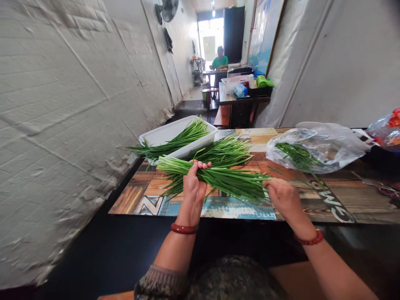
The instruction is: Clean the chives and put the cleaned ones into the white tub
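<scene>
My left hand (195, 183) is closed around a bunch of garlic chives (231, 179), holding it above the table. The pale stem ends point left and the green leaf tips point right. At the tip end my right hand (283, 193) is closed, its fingers pinched at the leaf ends; exactly what lies between them is too small to make out. Behind the held bunch, a pile of chives (229, 150) lies on the table. More chives (187, 135) rest in a white plastic tub (159, 131) at the back left.
A clear plastic bag (337, 146) with loose green leaves sits on the right of the patterned table (243, 208). Another bag with red items (392, 123) is at the far right. A white wall (62, 125) runs along the left. A person in green (220, 61) sits far back.
</scene>
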Demonstrator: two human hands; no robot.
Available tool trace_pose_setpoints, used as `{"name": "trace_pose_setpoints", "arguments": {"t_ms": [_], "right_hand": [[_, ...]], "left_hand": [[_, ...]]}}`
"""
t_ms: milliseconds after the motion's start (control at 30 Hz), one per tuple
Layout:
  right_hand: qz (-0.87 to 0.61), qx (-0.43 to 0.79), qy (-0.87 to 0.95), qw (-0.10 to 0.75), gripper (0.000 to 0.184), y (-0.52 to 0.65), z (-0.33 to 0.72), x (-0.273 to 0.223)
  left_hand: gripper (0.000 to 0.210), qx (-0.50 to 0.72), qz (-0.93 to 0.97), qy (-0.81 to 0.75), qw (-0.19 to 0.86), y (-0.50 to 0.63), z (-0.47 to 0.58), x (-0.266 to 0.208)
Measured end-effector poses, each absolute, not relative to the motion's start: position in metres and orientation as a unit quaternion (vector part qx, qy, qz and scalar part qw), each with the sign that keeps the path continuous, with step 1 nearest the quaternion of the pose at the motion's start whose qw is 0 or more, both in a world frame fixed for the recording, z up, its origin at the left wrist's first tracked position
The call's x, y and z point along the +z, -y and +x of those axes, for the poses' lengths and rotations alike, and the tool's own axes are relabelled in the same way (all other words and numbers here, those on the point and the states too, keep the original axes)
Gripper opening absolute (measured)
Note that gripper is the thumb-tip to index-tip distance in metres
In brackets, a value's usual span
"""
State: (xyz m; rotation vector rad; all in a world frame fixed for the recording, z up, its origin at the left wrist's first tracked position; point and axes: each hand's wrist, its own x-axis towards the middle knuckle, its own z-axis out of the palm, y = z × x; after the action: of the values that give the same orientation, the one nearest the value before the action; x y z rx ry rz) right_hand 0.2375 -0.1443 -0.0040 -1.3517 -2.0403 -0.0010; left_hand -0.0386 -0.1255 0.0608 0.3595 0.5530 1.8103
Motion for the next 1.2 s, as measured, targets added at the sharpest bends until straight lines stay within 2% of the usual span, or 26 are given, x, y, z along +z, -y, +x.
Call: {"name": "trace_pose_setpoints", "arguments": {"t_ms": [167, 300, 333, 467, 633, 733, 833, 933, 1067, 1200], "right_hand": [[-0.518, -0.04, 0.775, 0.36, 0.036, 0.127, 0.263, 0.028], [-0.436, 0.01, 0.768, 0.469, 0.034, 0.134, 0.219, 0.077], [-0.406, 0.027, 0.784, 0.469, 0.035, 0.137, 0.202, 0.088], [-0.312, 0.054, 0.871, 0.376, 0.043, 0.141, 0.142, 0.114], [-0.309, -0.015, 0.912, 0.27, 0.027, 0.129, 0.124, 0.108], [-0.334, -0.045, 0.908, 0.25, 0.024, 0.126, 0.128, 0.095], [-0.369, -0.033, 0.885, 0.283, 0.022, 0.119, 0.14, 0.083], [-0.428, 0.015, 0.844, 0.322, 0.03, 0.102, 0.172, 0.073], [-0.501, 0.045, 0.802, 0.321, 0.035, 0.083, 0.231, 0.061], [-0.515, 0.092, 0.753, 0.4, 0.034, 0.084, 0.26, 0.055]], "left_hand": [[0.017, 0.751, 0.206, -0.237, 0.581, 0.135, -0.032, 0.058], [0.019, 0.724, 0.245, -0.237, 0.599, 0.142, -0.01, 0.058], [0.02, 0.72, 0.252, -0.235, 0.603, 0.143, -0.005, 0.058], [0.022, 0.715, 0.269, -0.245, 0.597, 0.145, 0.002, 0.058], [0.017, 0.702, 0.309, -0.256, 0.588, 0.153, -0.004, 0.059], [0.017, 0.696, 0.307, -0.255, 0.597, 0.155, -0.006, 0.057], [0.02, 0.709, 0.262, -0.257, 0.603, 0.15, -0.012, 0.055], [0.023, 0.721, 0.187, -0.266, 0.612, 0.14, -0.028, 0.055], [0.029, 0.732, 0.112, -0.284, 0.609, 0.126, -0.057, 0.055], [0.029, 0.743, 0.092, -0.288, 0.598, 0.12, -0.071, 0.055]]}}
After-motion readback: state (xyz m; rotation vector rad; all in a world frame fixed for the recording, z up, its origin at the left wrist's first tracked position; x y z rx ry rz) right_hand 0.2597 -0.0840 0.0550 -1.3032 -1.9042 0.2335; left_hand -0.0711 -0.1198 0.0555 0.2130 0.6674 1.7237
